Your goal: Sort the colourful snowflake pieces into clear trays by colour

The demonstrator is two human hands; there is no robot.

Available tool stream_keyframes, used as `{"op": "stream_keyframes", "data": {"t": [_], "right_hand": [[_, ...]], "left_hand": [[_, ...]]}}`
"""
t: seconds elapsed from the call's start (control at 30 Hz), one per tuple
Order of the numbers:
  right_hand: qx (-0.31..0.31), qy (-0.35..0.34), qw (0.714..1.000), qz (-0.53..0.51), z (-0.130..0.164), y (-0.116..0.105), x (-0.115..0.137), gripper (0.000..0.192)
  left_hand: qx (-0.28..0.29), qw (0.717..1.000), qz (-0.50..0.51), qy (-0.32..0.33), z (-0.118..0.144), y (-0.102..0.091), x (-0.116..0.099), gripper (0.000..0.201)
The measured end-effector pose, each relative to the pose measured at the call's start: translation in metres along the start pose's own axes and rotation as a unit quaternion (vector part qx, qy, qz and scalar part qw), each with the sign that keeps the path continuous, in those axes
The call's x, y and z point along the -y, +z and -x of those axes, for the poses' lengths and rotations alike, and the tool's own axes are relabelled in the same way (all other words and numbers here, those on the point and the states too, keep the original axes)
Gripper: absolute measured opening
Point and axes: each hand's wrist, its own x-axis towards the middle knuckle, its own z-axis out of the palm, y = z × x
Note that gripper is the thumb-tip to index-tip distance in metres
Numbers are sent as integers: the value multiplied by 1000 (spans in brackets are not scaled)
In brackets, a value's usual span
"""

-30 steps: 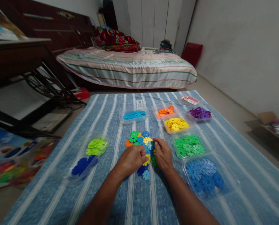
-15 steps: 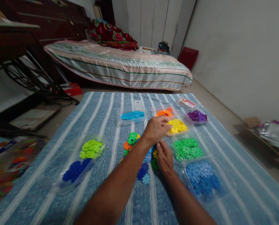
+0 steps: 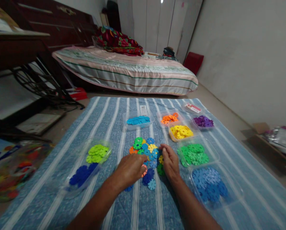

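A loose pile of flower-shaped plastic discs [image 3: 145, 148] in mixed colours lies on the striped cloth between my hands. My left hand [image 3: 131, 168] is at the pile's near left side with its fingers curled together; what they hold, if anything, is hidden. A salmon disc [image 3: 144, 171] shows right by its thumb. My right hand [image 3: 170, 161] rests along the pile's right edge, fingers stretched and nothing visible in them. Beside it are a yellow disc [image 3: 161, 159] and a dark green disc [image 3: 160, 169]. Dark blue discs [image 3: 148, 176] lie nearer me.
Clear tubs hold sorted discs: yellow [image 3: 181, 132], orange [image 3: 169, 118], purple [image 3: 203, 121], green [image 3: 194, 154], blue [image 3: 209, 183], light blue [image 3: 138, 120], lime [image 3: 97, 153] and dark blue [image 3: 83, 174]. A bed [image 3: 133, 70] stands beyond the cloth-covered surface [image 3: 104, 118].
My left hand has moved back from the yellow tub, left and toward me, down to the pile. My right hand stays at the pile's right edge. The camera view has shifted slightly.
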Motion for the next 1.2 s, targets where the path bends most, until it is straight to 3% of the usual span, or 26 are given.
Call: {"op": "stream_keyframes", "data": {"t": [0.17, 0.47, 0.57, 0.7, 0.87, 1.0, 1.07, 1.2], "right_hand": [[4, -4, 1000, 0, 0, 0, 0, 34], [19, -3, 1000, 5, -2, 2, 0, 33], [22, -3, 1000, 7, -2, 2, 0, 32], [21, -5, 1000, 9, -2, 3, 0, 32], [20, -11, 1000, 11, -3, 4, 0, 33], [23, -13, 1000, 9, -3, 4, 0, 33], [21, -12, 1000, 4, -3, 4, 0, 32], [21, -8, 1000, -4, -2, 3, 0, 33]], "left_hand": [[8, 1000, -26, -16, 10, 10, 0, 24], [2, 998, -70, 8, 16, 13, 0, 22], [-15, 999, -38, 12, 15, 15, 3, 20], [-33, 996, 80, 3, 8, 15, 12, 11], [-91, 963, 252, 9, -31, 2, 9, 15], [-171, 923, 346, 9, -88, -28, -21, 11], [-198, 900, 389, 5, -115, -44, -36, 19], [-266, 891, 368, 1, -134, -59, -43, 28]]}}
